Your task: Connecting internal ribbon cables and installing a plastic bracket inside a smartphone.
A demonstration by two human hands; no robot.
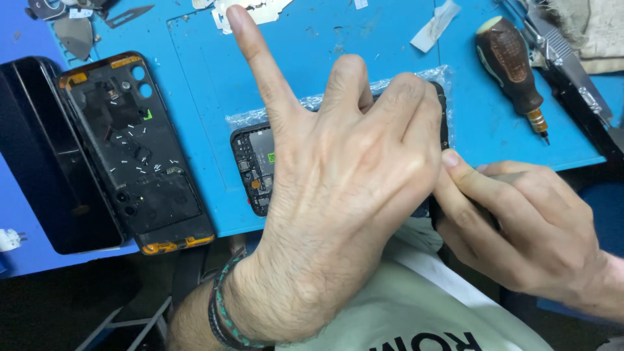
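The opened phone (255,166) lay crosswise under the left hand (338,188), which pressed it down, forefinger raised; the right hand (520,227) pinched its right end in a narrow grip.

Screwdriver (513,68), back cover (133,149), blue mat (325,58)

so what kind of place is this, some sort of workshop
Most likely a phone repair bench: an opened phone under the left hand, a removed back cover and a small screwdriver lie on a blue work mat.
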